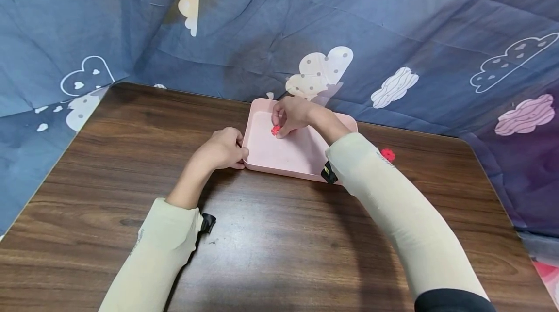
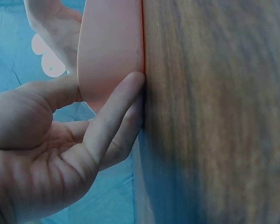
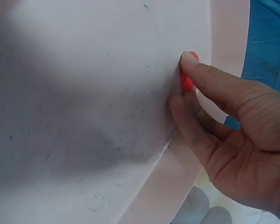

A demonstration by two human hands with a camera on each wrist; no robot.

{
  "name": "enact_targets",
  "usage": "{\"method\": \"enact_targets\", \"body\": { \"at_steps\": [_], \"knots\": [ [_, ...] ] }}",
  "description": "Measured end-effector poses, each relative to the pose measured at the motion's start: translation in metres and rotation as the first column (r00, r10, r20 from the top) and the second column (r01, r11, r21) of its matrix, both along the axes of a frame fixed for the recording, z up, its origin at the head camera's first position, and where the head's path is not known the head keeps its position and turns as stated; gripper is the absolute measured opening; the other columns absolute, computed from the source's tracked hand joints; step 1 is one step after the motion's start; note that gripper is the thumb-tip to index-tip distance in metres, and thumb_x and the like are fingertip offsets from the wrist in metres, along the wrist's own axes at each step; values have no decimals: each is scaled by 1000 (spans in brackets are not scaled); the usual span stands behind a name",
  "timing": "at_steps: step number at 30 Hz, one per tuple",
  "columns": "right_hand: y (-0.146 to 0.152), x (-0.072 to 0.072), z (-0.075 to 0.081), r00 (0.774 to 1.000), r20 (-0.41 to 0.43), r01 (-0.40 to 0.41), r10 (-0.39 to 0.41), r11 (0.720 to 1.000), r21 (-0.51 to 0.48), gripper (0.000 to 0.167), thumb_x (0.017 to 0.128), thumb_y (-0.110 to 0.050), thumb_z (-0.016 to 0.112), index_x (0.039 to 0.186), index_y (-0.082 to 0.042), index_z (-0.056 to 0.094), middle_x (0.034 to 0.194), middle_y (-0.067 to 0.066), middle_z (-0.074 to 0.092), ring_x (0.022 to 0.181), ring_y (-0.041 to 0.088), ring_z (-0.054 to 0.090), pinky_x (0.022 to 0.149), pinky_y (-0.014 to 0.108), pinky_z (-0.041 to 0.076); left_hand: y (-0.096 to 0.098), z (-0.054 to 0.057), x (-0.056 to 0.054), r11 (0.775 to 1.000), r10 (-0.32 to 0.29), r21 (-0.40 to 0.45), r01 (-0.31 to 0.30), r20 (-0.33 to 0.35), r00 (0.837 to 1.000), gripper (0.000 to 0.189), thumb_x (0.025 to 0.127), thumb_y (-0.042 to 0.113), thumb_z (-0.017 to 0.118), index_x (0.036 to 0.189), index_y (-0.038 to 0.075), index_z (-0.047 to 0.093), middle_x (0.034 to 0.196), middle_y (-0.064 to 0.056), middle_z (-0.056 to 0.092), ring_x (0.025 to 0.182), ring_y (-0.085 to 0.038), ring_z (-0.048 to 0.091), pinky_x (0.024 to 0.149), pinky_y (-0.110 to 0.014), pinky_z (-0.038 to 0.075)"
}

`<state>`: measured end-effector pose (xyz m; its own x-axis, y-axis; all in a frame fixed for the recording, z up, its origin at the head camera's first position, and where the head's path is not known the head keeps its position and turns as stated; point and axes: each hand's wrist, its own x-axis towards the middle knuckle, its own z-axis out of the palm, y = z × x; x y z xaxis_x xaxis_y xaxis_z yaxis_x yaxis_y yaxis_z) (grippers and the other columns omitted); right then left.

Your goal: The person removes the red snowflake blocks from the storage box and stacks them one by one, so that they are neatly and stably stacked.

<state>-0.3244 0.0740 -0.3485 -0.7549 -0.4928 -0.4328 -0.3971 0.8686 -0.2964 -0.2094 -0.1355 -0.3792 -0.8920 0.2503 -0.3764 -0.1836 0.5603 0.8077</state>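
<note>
A shallow pink tray [image 1: 279,171] lies at the back of the wooden table. My left hand [image 1: 223,149] grips its near left corner. The thumb is over the rim, and in the left wrist view the fingers [image 2: 113,109] lie along the outer wall, low by the table. Inside the tray, my right hand [image 1: 297,113] pinches a small red flower-shaped piece [image 1: 275,130] between thumb and fingers. In the right wrist view that red piece [image 3: 186,81] is seen edge-on, close to the tray floor; whether it touches the floor I cannot tell.
Another red flower-shaped piece [image 1: 387,155] lies on the table right of the tray, beyond the right sleeve [image 1: 393,205]. A blue cloth [image 1: 244,25] with cloud prints hangs directly behind the table [image 1: 279,244]. Small coloured specks dot the tray floor.
</note>
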Motion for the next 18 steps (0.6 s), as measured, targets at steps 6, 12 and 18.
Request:
{"method": "enact_targets", "body": {
  "at_steps": [6,12,18],
  "knots": [
    [5,0,0,1000,23,6,-4,998,-68,26,87,-10,90,100,-9,68,93,6,66,78,16,62,66,19,52,1,1,0,1000,-2,0,2,0,1000,17,96,-3,54,110,-10,59,109,-25,68,77,-16,76,78,-26,72],
    [8,1,3,999,35,31,-27,993,-117,17,90,1,83,100,-6,71,89,8,67,77,17,65,66,18,59,0,2,1,1000,-3,1,3,-4,1000,17,96,-3,54,110,-10,59,109,-25,68,78,-16,75,78,-26,72],
    [14,2,4,999,34,43,-39,991,-126,15,91,2,81,100,-5,72,93,11,70,80,19,66,67,19,61,-1,3,3,1000,-7,-7,7,-8,1000,17,96,-3,54,110,-10,60,109,-25,69,77,-15,76,77,-26,72]
  ]
}}
